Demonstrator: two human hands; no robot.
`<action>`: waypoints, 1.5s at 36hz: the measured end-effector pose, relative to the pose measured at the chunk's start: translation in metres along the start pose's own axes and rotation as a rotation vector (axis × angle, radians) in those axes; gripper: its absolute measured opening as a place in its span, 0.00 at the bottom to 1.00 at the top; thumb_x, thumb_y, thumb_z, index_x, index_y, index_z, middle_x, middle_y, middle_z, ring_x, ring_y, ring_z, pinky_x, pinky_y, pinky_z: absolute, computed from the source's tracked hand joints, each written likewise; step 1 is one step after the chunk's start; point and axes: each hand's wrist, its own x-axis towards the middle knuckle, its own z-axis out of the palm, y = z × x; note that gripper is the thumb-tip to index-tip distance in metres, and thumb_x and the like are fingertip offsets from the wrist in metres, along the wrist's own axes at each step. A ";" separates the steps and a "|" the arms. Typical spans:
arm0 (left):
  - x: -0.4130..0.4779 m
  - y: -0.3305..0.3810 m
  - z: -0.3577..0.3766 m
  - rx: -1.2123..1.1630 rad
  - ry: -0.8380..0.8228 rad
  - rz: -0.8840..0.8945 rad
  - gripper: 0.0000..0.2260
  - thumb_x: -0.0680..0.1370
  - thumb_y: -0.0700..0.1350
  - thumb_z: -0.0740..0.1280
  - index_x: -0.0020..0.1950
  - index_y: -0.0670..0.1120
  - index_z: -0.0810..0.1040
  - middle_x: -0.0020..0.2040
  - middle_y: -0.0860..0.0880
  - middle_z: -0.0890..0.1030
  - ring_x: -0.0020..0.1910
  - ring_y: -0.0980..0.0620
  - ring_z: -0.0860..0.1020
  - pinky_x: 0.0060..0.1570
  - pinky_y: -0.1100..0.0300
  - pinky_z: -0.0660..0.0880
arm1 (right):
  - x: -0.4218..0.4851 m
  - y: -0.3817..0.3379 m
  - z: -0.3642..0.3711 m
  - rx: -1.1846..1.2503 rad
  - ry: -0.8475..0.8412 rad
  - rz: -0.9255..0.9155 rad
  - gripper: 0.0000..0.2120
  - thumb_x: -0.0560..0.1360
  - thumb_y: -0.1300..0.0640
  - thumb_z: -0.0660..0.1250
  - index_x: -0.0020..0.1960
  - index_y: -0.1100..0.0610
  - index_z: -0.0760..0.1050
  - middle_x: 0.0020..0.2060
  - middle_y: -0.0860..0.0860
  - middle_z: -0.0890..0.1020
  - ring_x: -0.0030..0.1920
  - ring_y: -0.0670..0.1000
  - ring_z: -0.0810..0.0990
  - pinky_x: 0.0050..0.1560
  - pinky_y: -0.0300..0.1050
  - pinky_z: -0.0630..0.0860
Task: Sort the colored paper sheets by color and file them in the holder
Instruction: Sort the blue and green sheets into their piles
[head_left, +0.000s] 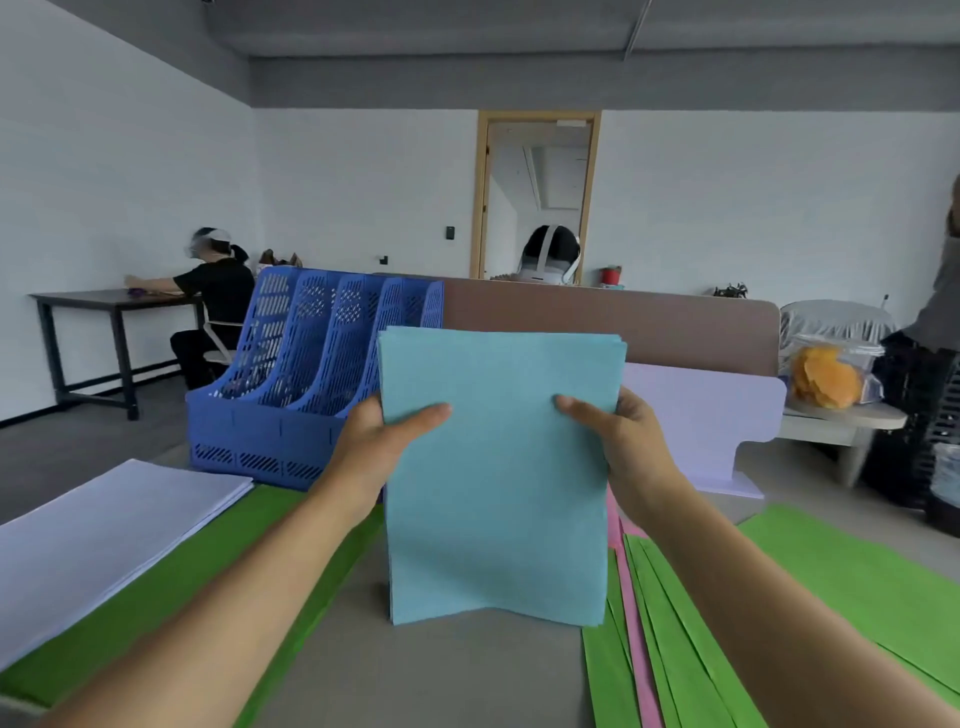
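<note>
White paper stack (104, 535) lies over green paper sheets (156, 618) at 9 o'clock on grey table (415, 680). Blue perforated plastic file holder (280, 415) stands at 10 o'clock. Left hand (371, 447) and right hand (631, 441) grip upright light-blue paper stack (498, 493) by its sides, fingers behind, thumbs in front, bottom edge seemingly on table. Likely squaring; next: lift to 10 o'clock, slide into one slot. Pink and green sheets (631, 613) lie at 4 o'clock.

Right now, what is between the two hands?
A stack of blue sheets, held upright and gripped at its side edges by the left hand and right hand, as the head view shows.
</note>
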 end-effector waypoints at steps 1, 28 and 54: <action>0.001 0.001 0.001 0.030 -0.009 0.002 0.11 0.72 0.41 0.74 0.53 0.48 0.82 0.51 0.51 0.85 0.51 0.51 0.83 0.52 0.53 0.79 | 0.000 0.002 0.001 -0.007 -0.001 0.001 0.13 0.71 0.66 0.71 0.55 0.59 0.80 0.49 0.56 0.86 0.48 0.58 0.85 0.50 0.54 0.81; -0.013 -0.074 0.002 0.187 0.120 -0.053 0.07 0.68 0.43 0.78 0.43 0.49 0.83 0.39 0.57 0.86 0.40 0.60 0.83 0.37 0.69 0.78 | -0.004 0.070 -0.002 -0.203 0.043 0.188 0.12 0.67 0.55 0.78 0.48 0.57 0.83 0.44 0.53 0.87 0.44 0.54 0.86 0.49 0.53 0.82; -0.036 -0.061 -0.059 1.135 -0.326 -0.715 0.13 0.68 0.44 0.76 0.35 0.42 0.72 0.32 0.47 0.78 0.30 0.48 0.79 0.40 0.56 0.82 | -0.079 0.117 0.007 -0.415 -0.065 0.702 0.10 0.75 0.66 0.58 0.49 0.63 0.78 0.36 0.57 0.83 0.31 0.54 0.81 0.30 0.40 0.75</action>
